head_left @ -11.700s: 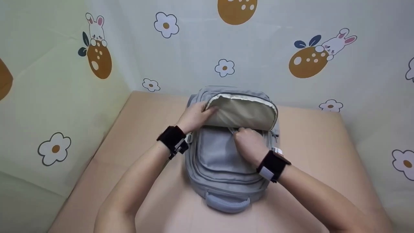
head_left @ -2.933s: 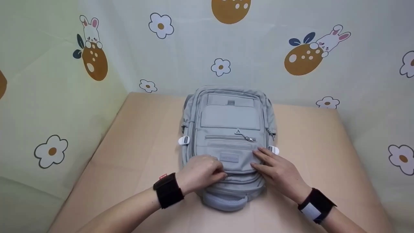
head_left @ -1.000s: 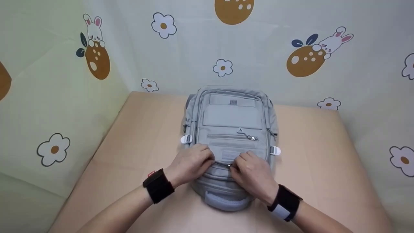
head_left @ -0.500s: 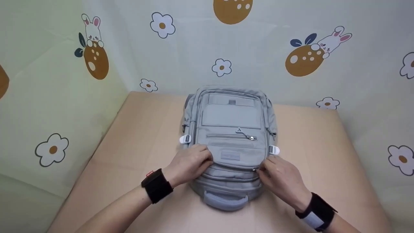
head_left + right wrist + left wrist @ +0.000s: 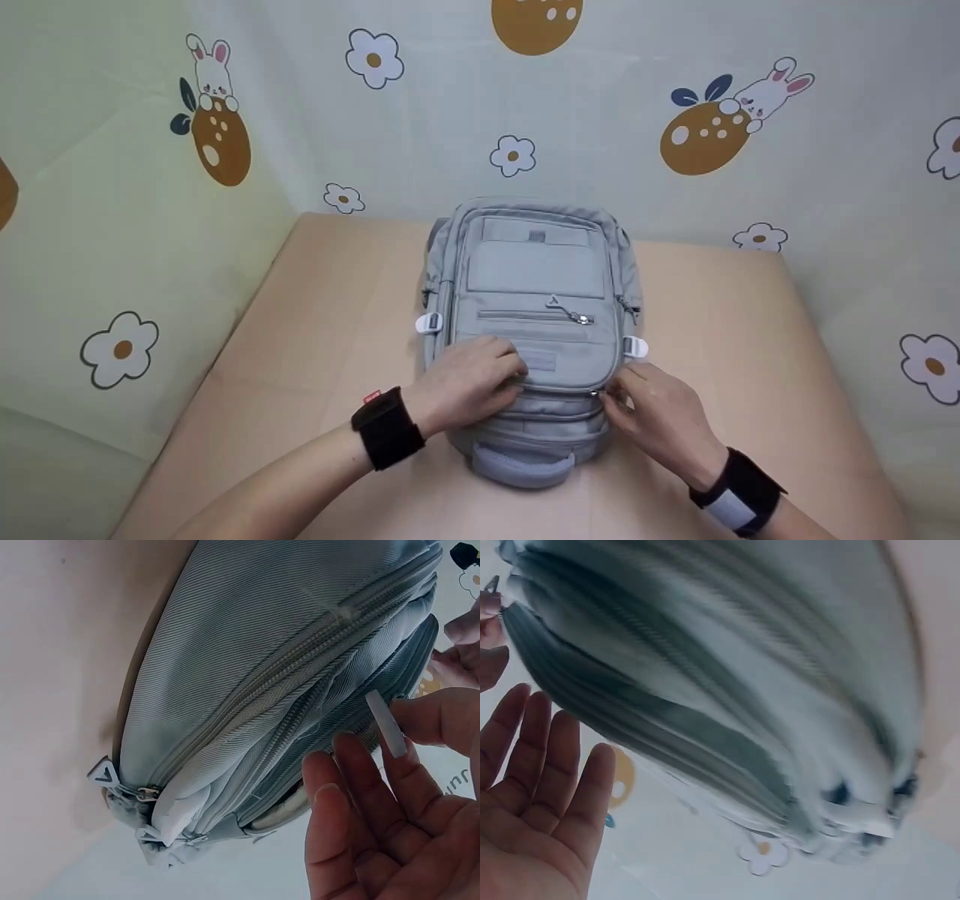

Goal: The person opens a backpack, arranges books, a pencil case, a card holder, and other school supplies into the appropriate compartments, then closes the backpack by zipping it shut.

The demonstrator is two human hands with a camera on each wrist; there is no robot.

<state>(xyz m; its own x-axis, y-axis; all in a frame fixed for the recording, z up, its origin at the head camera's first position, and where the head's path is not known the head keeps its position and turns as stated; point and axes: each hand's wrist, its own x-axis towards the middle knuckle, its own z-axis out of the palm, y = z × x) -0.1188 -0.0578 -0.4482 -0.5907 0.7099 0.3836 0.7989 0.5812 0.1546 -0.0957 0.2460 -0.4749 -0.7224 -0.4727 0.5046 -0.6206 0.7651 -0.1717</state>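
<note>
A grey backpack (image 5: 536, 277) lies flat on the beige table, front side up, its grab handle (image 5: 523, 465) nearest me. My left hand (image 5: 480, 379) rests on the lower front pocket with relaxed fingers; the left wrist view shows that left hand (image 5: 536, 817) with straight fingers beside the blurred backpack (image 5: 727, 675). My right hand (image 5: 652, 409) is at the pocket's right corner and pinches a zipper pull (image 5: 595, 392). In the right wrist view the right hand (image 5: 390, 787) holds a pale pull tab (image 5: 385, 724) against the backpack's (image 5: 247, 667) zipper seams.
The table (image 5: 337, 300) is boxed in at the left, back and right by cloth walls printed with flowers and bunnies. White buckles (image 5: 429, 323) (image 5: 634, 347) stick out at the backpack's sides. A second small zipper pull (image 5: 581, 319) lies on the upper front pocket.
The open flap seen earlier is down. Within the last second my right hand drew the zipper pull from the pocket's middle to its right corner. My left hand slid slightly right.
</note>
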